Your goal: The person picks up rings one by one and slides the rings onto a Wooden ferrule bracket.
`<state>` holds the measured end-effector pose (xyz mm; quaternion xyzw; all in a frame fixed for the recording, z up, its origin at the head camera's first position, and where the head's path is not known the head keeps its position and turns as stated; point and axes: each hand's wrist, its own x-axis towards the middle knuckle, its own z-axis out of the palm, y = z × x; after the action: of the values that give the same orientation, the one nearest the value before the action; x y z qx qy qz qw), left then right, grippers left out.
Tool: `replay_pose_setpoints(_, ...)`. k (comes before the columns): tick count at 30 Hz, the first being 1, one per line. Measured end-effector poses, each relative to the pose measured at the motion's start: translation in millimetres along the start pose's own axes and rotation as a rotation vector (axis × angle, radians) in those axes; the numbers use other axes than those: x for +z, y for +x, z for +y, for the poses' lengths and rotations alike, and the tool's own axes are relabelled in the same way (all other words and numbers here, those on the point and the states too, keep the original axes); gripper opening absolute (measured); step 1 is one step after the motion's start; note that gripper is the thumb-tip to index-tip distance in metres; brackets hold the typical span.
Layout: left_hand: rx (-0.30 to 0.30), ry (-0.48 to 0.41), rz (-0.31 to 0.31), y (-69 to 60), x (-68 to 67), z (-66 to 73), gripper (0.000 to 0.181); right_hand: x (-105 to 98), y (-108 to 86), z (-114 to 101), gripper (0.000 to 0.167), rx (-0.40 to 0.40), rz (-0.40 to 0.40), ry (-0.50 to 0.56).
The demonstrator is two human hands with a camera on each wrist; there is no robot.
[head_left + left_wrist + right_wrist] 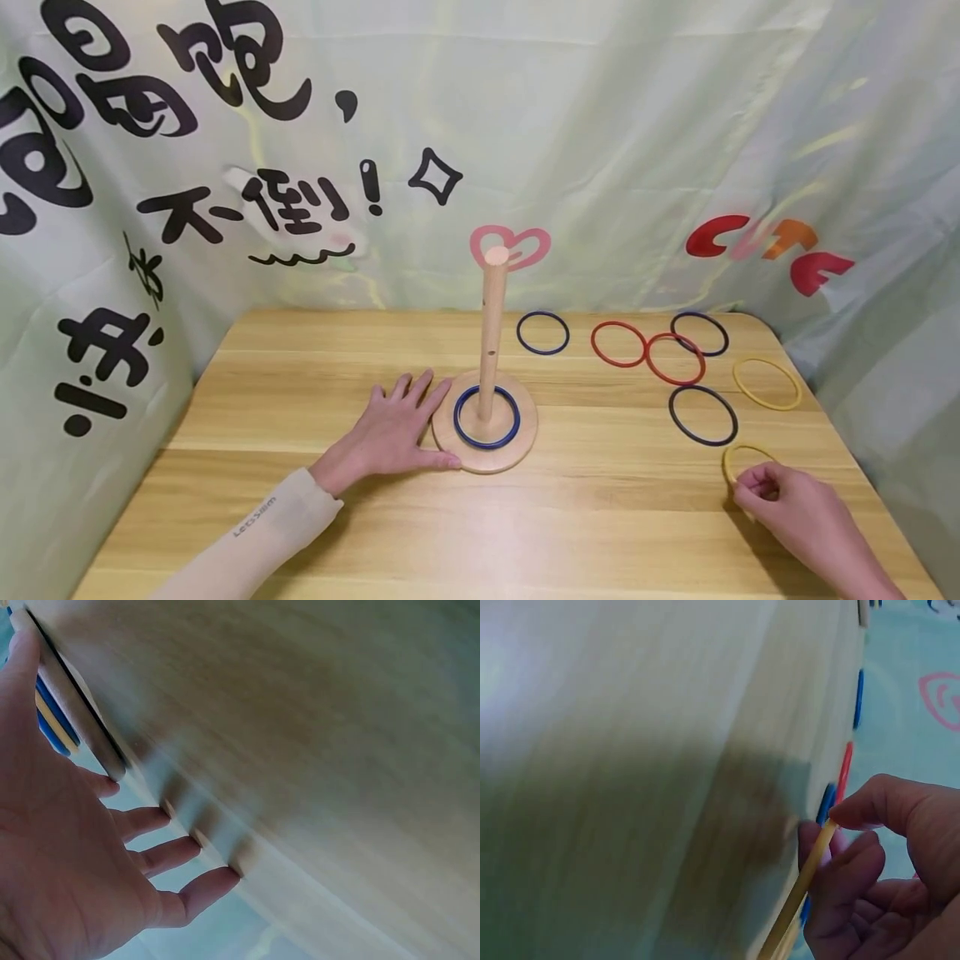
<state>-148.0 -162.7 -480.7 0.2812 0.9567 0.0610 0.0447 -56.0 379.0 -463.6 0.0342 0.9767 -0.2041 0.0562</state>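
Pale sleeve [262, 529] nearest, bottom of head view; it leads to the left hand [386, 433]. Left hand: fingers spread, palm down, thumb and forefinger at the rim of the round wooden base [528, 422].

Right hand [810, 517]: thumb and forefinger pinch a yellow ring [799, 889]. Ring is at the right side of the wooden table [525, 533], just nearer the person than a dark blue ring [671, 406]. Far arc projects beyond the fingertips, away from the person; near arc hidden by the hand in head view. Contact with the tabletop: cannot tell.

Key relation: upright wooden peg [491, 325] stands well to the left of the pinched ring and somewhat farther from the person. Peg's long axis vertical, its top well above the base. Ring, round, offers no long axis; right wrist view shows it nearly edge-on, a thin bar slanting away from the pinch. Left hand is much nearer the peg; right hand alone is at the pinched ring.

Peg foot: a blue ring [516, 427] lies around it on the base. Left wrist view adds detail: blue, yellow and blue bands close together beside the base.
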Motion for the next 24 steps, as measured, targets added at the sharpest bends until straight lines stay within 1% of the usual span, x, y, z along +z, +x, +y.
replay_pose_setpoints(5, 0.006, -0.001, 0.014, -1.0, -1.1, -0.2, 0.124, 3, -7.4, -26, 0.008, -0.064, 0.021, 0.015)
replay_pose_setpoints(9, 0.013, 0.018, 0.036, -0.6, -0.7, -0.1, 0.123, 7, -14.3, -47, 0.012, -0.129, 0.071, 0.081)
replay_pose_setpoints(12, 0.017, 0.019, 0.045, -0.5, -1.0, 0.3, 0.122, 10, -18.5, -61, 0.018, -0.208, 0.130, 0.137)
replay_pose_setpoints(16, 0.019, 0.013, 0.038, -0.5, -1.0, 0.1, 0.123, 12, -20.0, -80, 0.025, -0.314, 0.196, 0.187)
replay_pose_setpoints(20, 0.025, 0.007, 0.051, -0.8, 1.5, -1.7, 0.123, 8, -18.1, -99, 0.031, -0.412, 0.242, 0.231)
replay_pose_setpoints(24, 0.028, 0.007, 0.052, -0.4, 1.2, -1.3, 0.123, 5, -17.1, -118, 0.037, -0.512, 0.274, 0.302)
